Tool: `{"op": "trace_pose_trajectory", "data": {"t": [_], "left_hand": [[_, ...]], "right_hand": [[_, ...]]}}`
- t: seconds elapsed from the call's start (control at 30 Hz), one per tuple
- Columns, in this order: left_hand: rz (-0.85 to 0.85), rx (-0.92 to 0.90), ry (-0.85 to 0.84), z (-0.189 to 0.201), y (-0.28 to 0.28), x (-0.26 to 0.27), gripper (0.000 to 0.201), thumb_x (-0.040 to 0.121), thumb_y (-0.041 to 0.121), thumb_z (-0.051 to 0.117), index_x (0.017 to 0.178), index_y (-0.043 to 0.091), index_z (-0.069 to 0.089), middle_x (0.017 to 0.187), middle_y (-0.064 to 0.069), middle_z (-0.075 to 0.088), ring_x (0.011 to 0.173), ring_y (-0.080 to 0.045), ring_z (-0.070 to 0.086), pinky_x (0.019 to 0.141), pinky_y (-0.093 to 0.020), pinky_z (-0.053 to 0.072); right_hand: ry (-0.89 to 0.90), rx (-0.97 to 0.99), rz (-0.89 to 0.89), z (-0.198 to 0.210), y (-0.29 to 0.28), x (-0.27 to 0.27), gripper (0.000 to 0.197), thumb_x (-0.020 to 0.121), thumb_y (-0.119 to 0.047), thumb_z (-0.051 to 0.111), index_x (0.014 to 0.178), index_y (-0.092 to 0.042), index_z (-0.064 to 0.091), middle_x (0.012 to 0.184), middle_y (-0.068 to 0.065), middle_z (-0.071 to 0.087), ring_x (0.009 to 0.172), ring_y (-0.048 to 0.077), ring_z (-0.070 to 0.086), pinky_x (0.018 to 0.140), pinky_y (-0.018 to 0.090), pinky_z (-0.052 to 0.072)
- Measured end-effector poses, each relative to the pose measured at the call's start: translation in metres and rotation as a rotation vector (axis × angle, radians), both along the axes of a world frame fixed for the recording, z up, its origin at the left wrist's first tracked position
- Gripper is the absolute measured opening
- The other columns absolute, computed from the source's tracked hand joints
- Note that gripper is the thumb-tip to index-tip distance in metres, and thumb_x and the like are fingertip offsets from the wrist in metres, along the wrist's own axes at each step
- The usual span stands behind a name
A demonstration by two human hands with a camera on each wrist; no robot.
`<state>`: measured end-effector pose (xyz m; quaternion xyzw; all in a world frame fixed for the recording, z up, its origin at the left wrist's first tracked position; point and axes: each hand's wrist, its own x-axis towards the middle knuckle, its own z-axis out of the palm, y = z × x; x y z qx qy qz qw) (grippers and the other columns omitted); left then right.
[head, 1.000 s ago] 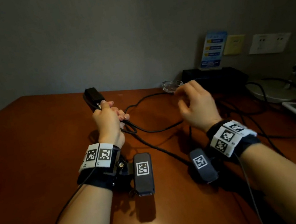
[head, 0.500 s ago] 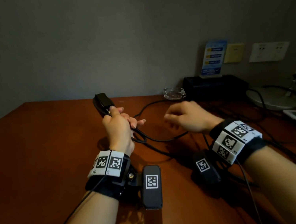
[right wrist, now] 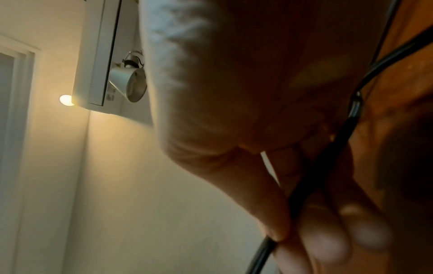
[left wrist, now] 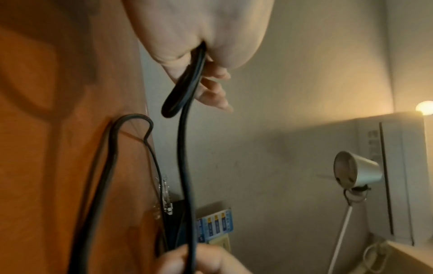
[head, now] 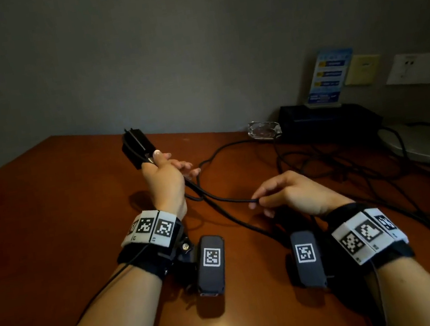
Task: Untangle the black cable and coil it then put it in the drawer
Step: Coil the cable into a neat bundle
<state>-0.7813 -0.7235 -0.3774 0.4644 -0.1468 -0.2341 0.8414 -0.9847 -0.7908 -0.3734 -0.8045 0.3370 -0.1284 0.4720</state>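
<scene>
Whereas half a second ago the right hand point(head: 294, 195) hovered curled above the cable with nothing visibly between its fingers, it now sits lower, at about 4 o'clock from the left hand point(head: 166, 187), and its grip has pinched the black cable point(head: 225, 199) between thumb and fingertips; the right wrist view confirms the strand running through the pinch. Left hand is unchanged in role: its grip is clenched round the cable bends gathered in the palm, with the black power adapter point(head: 136, 148) held raised at 12 o'clock from the knuckles, off the tabletop point(head: 50, 229). Left wrist view shows one tight folded loop hanging out of the palm, and a single strand running from it to the right hand. Judgement: the next length is now captured, so another turn can be brought to the left palm; coiling is under way, only a loop or so formed. Cable is thin, matte black, limp; the slack runs over the tabletop toward 2 o'clock, where it mixes with other dark leads point(head: 348, 165), and I cannot tell which strand is which there. No drawer in view.
</scene>
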Motion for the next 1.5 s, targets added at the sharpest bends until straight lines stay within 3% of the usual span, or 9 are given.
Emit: {"op": "trace_pose_trajectory", "data": {"t": [0.23, 0.37, 0.57, 0.87, 1.07, 1.23, 1.3, 1.4, 1.5], "left_hand": [[-0.055, 0.065, -0.114, -0.007, 0.0, -0.006, 0.027, 0.107, 0.022, 0.028, 0.086, 0.013, 0.042, 0.059, -0.005, 0.052, 0.026, -0.005, 0.037, 0.03, -0.014, 0.027], [-0.231, 0.019, -0.067, -0.008, -0.005, -0.006, 0.028, 0.107, 0.021, 0.03, 0.085, 0.012, 0.044, 0.043, 0.005, 0.046, 0.025, -0.005, 0.032, 0.029, -0.01, 0.023], [-0.414, 0.141, -0.296, -0.008, -0.007, -0.02, 0.028, 0.106, 0.026, 0.034, 0.081, 0.013, 0.041, 0.06, 0.0, 0.048, 0.034, -0.005, 0.031, 0.033, -0.017, 0.021], [-0.609, 0.227, -0.372, -0.011, -0.006, -0.037, 0.038, 0.099, 0.049, 0.038, 0.088, 0.014, 0.046, 0.069, 0.0, 0.051, 0.047, -0.004, 0.038, 0.036, -0.015, 0.024], [-0.836, 0.26, -0.471, -0.011, 0.001, -0.044, 0.052, 0.082, 0.068, 0.052, 0.087, 0.016, 0.054, 0.055, 0.013, 0.046, 0.049, -0.002, 0.039, 0.042, -0.016, 0.026], [-1.026, 0.269, -0.581, -0.02, 0.001, -0.045, 0.049, 0.078, 0.024, 0.079, 0.116, 0.007, 0.053, 0.068, 0.006, 0.07, 0.065, 0.011, 0.059, 0.058, -0.015, 0.055], [-1.112, 0.227, -0.583, -0.02, 0.002, -0.047, 0.032, 0.08, 0.012, 0.076, 0.108, 0.01, 0.059, 0.063, 0.007, 0.063, 0.059, 0.004, 0.057, 0.049, -0.01, 0.046], [-1.135, 0.193, -0.581, -0.014, 0.008, -0.048, 0.012, 0.084, 0.02, 0.07, 0.094, 0.016, 0.064, 0.053, 0.01, 0.04, 0.042, -0.003, 0.033, 0.04, -0.02, 0.02], [-1.022, 0.235, -0.609, -0.01, 0.01, -0.045, 0.02, 0.091, 0.028, 0.062, 0.094, 0.01, 0.069, 0.047, 0.006, 0.046, 0.037, -0.006, 0.036, 0.042, -0.023, 0.024]], "right_hand": [[0.102, -0.153, 0.125, 0.003, 0.014, -0.002, 0.018, 0.089, -0.008, 0.064, 0.09, -0.02, 0.079, 0.058, -0.013, 0.066, 0.064, 0.004, 0.059, 0.065, 0.012, 0.046], [0.122, -0.226, 0.127, 0.002, 0.015, 0.0, 0.016, 0.087, -0.014, 0.068, 0.087, -0.025, 0.079, 0.066, -0.005, 0.069, 0.065, 0.004, 0.062, 0.069, 0.016, 0.049], [0.053, -0.431, 0.069, 0.0, 0.012, 0.002, 0.017, 0.086, -0.025, 0.071, 0.077, -0.038, 0.073, 0.085, -0.02, 0.072, 0.09, -0.006, 0.062, 0.091, 0.016, 0.042], [-0.236, -0.446, -0.044, -0.007, 0.011, 0.01, 0.016, 0.076, -0.017, 0.081, 0.079, -0.025, 0.067, 0.081, -0.01, 0.071, 0.082, 0.002, 0.066, 0.084, 0.023, 0.051], [-0.349, -0.488, -0.201, -0.007, 0.01, 0.013, 0.037, 0.062, -0.024, 0.089, 0.077, -0.023, 0.056, 0.075, -0.006, 0.068, 0.076, 0.005, 0.066, 0.077, 0.03, 0.052], [-0.38, -0.549, -0.252, -0.005, 0.012, 0.009, 0.045, 0.061, -0.03, 0.09, 0.079, -0.016, 0.051, 0.069, -0.005, 0.062, 0.062, 0.007, 0.057, 0.061, 0.025, 0.049], [-0.365, -0.541, -0.263, -0.006, 0.013, 0.008, 0.054, 0.054, -0.042, 0.09, 0.079, -0.015, 0.05, 0.071, -0.003, 0.066, 0.061, 0.006, 0.058, 0.059, 0.021, 0.049], [-0.359, -0.53, -0.286, -0.009, 0.009, 0.008, 0.051, 0.057, -0.043, 0.089, 0.077, -0.017, 0.051, 0.073, -0.001, 0.067, 0.063, 0.009, 0.059, 0.058, 0.018, 0.047], [-0.36, -0.552, -0.338, -0.011, 0.004, 0.007, 0.037, 0.069, -0.04, 0.083, 0.078, -0.018, 0.056, 0.07, -0.006, 0.063, 0.065, 0.005, 0.057, 0.062, 0.017, 0.042]]}}
